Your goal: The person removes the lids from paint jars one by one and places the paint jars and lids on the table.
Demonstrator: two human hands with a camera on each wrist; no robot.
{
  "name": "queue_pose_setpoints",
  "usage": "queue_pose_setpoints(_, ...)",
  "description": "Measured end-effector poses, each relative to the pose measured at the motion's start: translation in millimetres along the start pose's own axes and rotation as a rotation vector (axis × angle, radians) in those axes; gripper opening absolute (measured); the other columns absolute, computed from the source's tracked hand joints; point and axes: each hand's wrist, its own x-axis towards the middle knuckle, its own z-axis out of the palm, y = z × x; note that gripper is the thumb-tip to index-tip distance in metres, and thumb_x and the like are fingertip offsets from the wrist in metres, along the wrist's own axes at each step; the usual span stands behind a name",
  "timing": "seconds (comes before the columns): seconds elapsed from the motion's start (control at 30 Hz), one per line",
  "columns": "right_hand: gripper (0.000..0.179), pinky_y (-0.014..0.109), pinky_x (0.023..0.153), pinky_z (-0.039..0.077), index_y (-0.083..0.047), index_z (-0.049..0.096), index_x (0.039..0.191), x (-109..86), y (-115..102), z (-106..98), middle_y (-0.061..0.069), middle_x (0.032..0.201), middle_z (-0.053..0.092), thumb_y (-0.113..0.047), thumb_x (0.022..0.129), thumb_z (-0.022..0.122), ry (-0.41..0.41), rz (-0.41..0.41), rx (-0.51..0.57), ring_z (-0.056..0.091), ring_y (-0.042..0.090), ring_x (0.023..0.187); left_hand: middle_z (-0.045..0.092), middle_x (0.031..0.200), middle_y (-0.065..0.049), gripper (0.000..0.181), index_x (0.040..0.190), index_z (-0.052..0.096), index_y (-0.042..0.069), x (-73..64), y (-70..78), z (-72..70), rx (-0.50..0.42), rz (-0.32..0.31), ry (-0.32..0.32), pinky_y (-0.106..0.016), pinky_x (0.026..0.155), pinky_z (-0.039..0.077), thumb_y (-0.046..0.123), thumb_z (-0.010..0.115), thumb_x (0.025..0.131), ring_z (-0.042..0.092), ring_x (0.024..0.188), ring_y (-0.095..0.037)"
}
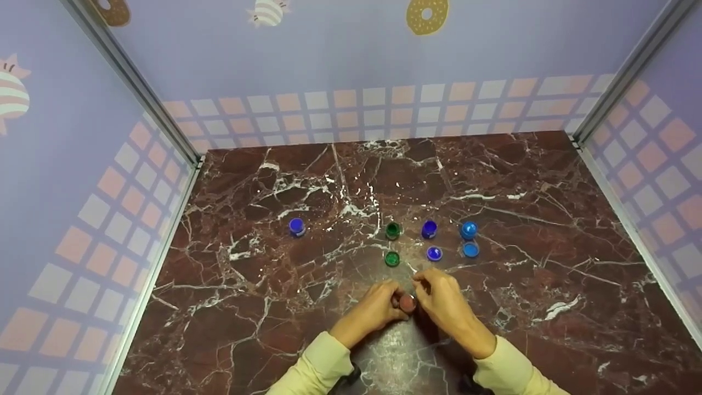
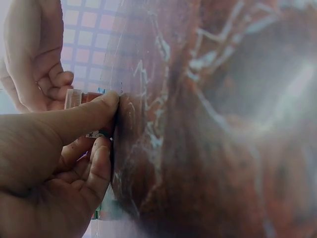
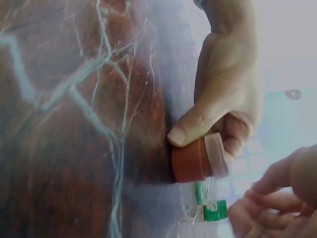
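My left hand [image 1: 375, 304] grips a small reddish-brown paint pot [image 3: 189, 161] low over the marbled table, thumb on one side and fingers on the other. A pale translucent lid [image 3: 217, 154] sits on the pot. Close to the right of it in the head view is my right hand [image 1: 444, 296], its fingers loosely curled. In the right wrist view a gap shows between those fingertips [image 3: 240, 210] and the lid, with nothing seen in them. From the left wrist view, the left thumb [image 2: 101, 106] hides part of the brown pot.
Beyond the hands stand an open green pot [image 1: 392, 230], a dark blue pot [image 1: 429, 229] and a light blue pot [image 1: 469, 230]. Before them lie a green lid [image 1: 392, 258], a violet-blue lid [image 1: 434, 253] and a light blue lid [image 1: 470, 249]. Farther left is a capped violet-blue pot [image 1: 296, 226]. Patterned walls [image 1: 351, 60] border the table.
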Motion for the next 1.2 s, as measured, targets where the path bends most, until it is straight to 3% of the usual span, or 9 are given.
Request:
queue_pose_setpoints(0.23,0.017,0.042,0.058,0.055,0.001,0.068,0.096,-11.6,-15,4,0.012,0.087,0.064,-0.007,0.086,0.08,-0.079,-0.018,-0.15,0.064,0.028,0.067,0.056,0.083,0.004,0.036,0.094,0.065,0.008,-0.9,0.9,-1.8,0.004,-0.005,-0.013,-0.024,0.072,0.045,0.014,0.093,0.073,0.05,0.074,-0.008)
queue_pose_setpoints(0.53,0.031,0.046,0.054,0.054,0.0,0.061,0.095,-17.9,-25,10,0.01,0.085,0.054,-0.013,0.082,0.086,-0.095,-0.083,-0.276,0.062,0.033,0.068,0.063,0.088,-0.002,0.028,0.092,0.065,0.006,-0.1,0.5,0.3,0.046,0.007,0.0,-0.028,0.075,0.051,0.011,0.088,0.077,0.059,0.08,-0.014)
queue_pose_setpoints(0.8,0.028,0.044,0.053,0.052,-0.003,0.059,0.086,-17.9,-26,11,0.007,0.083,0.051,-0.01,0.081,0.086,-0.117,-0.099,-0.271,0.061,0.03,0.066,0.064,0.089,-0.002,0.028,0.093,0.066,0.005,-0.7,1.0,-0.6,0.032,0.022,0.013,-0.026,0.075,0.051,0.012,0.089,0.078,0.059,0.08,-0.013)
queue_pose_setpoints(1.03,0.026,0.048,0.061,0.055,-0.002,0.063,0.09,-17.7,-26,7,0.009,0.086,0.054,0.0,0.077,0.085,-0.177,-0.164,-0.247,0.062,0.034,0.074,0.059,0.082,-0.001,0.033,0.087,0.061,0.006,-1.5,0.5,-0.3,0.034,0.037,0.018,-0.024,0.069,0.048,0.017,0.09,0.077,0.055,0.074,-0.011)
queue_pose_setpoints(1.2,0.026,0.042,0.067,0.052,-0.002,0.065,0.092,-15.0,-22,5,0.005,0.086,0.053,0.005,0.075,0.084,-0.214,-0.238,-0.214,0.057,0.026,0.076,0.057,0.08,-0.002,0.036,0.087,0.06,0.006,-1.8,-0.5,0.0,0.038,0.058,0.029,-0.023,0.068,0.047,0.024,0.09,0.078,0.053,0.072,-0.011)
